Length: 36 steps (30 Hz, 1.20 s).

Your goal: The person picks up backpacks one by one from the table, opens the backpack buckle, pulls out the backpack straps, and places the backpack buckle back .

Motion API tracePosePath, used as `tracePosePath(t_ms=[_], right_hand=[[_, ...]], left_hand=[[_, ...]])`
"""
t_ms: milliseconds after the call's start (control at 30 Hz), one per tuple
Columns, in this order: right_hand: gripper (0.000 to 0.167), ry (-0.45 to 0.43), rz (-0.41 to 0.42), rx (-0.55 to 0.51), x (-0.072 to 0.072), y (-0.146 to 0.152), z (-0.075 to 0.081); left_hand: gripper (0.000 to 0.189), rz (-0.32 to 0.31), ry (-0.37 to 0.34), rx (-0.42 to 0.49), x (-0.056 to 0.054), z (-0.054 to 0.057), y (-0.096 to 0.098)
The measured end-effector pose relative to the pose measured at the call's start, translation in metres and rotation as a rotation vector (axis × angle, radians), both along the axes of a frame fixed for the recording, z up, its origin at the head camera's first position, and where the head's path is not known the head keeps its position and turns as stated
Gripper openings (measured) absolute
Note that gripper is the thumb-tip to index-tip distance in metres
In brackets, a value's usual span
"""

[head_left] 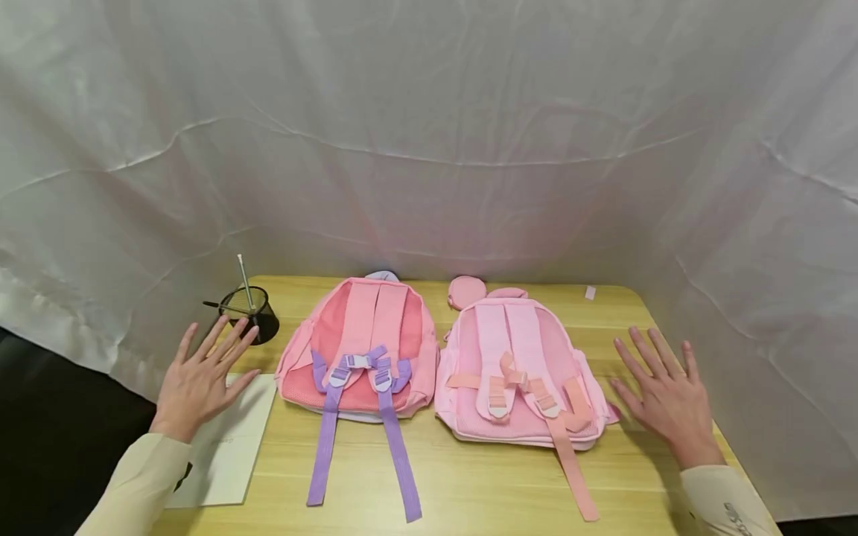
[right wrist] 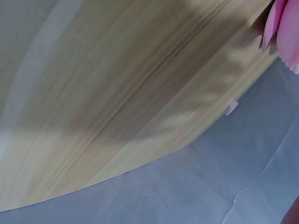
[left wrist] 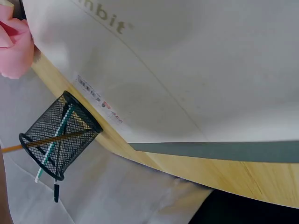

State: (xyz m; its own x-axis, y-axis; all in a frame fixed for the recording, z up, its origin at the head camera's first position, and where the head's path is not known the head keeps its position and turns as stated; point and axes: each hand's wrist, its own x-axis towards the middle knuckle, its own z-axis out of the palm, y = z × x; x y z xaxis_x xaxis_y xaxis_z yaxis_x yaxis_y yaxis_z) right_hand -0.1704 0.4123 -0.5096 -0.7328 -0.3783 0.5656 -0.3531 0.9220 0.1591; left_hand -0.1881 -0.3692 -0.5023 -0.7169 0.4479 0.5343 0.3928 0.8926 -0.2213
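Note:
Two small backpacks lie side by side on the table with their shoulder straps facing up. The left one is a coral-pink backpack (head_left: 418, 342) with purple webbing and a buckle fastened across its straps. Beside it lies a light pink backpack (head_left: 462, 417) with peach webbing, one strap end trailing toward the front edge. My left hand (head_left: 204, 376) is spread with straight fingers over a white flat box or pad (head_left: 231, 454), holding nothing. At the right side my right hand (head_left: 666, 391) is spread too, fingers straight, apart from the light pink backpack.
A black mesh pen cup (left wrist: 60, 135) with a few pens stands at the back left. Behind the light pink backpack sits a round pink pouch (head_left: 467, 292). A small pale block (head_left: 590, 292) lies near the back edge. Grey-white curtains (head_left: 429, 149) enclose the wooden table (head_left: 469, 491).

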Motion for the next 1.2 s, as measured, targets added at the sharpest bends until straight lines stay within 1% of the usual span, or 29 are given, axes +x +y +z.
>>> tracePosePath(t_ms=[100,267,367,467,533,600,700,733,833,900,1033,1133,1200], right_hand=[[0.076,-0.009,-0.01,0.008,0.0,-0.002,0.001],[0.076,0.027,0.005,0.004,-0.003,-0.01,0.007],[0.074,0.057,0.024,-0.008,-0.005,-0.02,0.015],[0.073,0.072,0.04,-0.018,-0.008,-0.035,0.025],[0.073,0.068,0.044,-0.019,-0.01,-0.047,0.033],[0.071,0.078,0.059,-0.032,-0.013,-0.062,0.039],[0.071,0.093,0.084,-0.061,-0.019,-0.088,0.048],[0.071,0.105,0.097,-0.076,-0.021,-0.097,0.05],[0.073,0.094,0.13,-0.114,-0.029,-0.127,0.057],[0.073,0.091,0.152,-0.14,-0.035,-0.147,0.06],[0.071,0.043,0.216,-0.188,-0.047,-0.192,0.06],[0.065,-0.015,0.279,-0.226,-0.054,-0.226,0.057],[0.064,-0.057,0.311,-0.246,-0.057,-0.248,0.055]], left_hand=[[0.088,-0.002,-0.008,0.0,0.0,0.002,0.002],[0.088,0.019,-0.021,0.0,-0.001,0.007,0.008],[0.088,0.026,-0.02,0.012,-0.002,0.011,0.016],[0.08,0.032,-0.046,0.038,-0.003,0.016,0.027],[0.076,0.049,-0.071,0.055,-0.003,0.019,0.037],[0.075,0.056,-0.093,0.096,-0.004,0.02,0.048],[0.072,0.049,-0.098,0.176,-0.006,0.021,0.067],[0.071,0.038,-0.096,0.209,-0.007,0.021,0.074],[0.064,-0.004,-0.132,0.3,-0.009,0.02,0.094],[0.064,-0.034,-0.183,0.359,-0.01,0.019,0.108],[0.06,-0.096,-0.295,0.478,-0.013,0.012,0.13],[0.056,-0.129,-0.366,0.545,-0.017,0.004,0.141],[0.054,-0.147,-0.404,0.584,-0.019,-0.002,0.146]])
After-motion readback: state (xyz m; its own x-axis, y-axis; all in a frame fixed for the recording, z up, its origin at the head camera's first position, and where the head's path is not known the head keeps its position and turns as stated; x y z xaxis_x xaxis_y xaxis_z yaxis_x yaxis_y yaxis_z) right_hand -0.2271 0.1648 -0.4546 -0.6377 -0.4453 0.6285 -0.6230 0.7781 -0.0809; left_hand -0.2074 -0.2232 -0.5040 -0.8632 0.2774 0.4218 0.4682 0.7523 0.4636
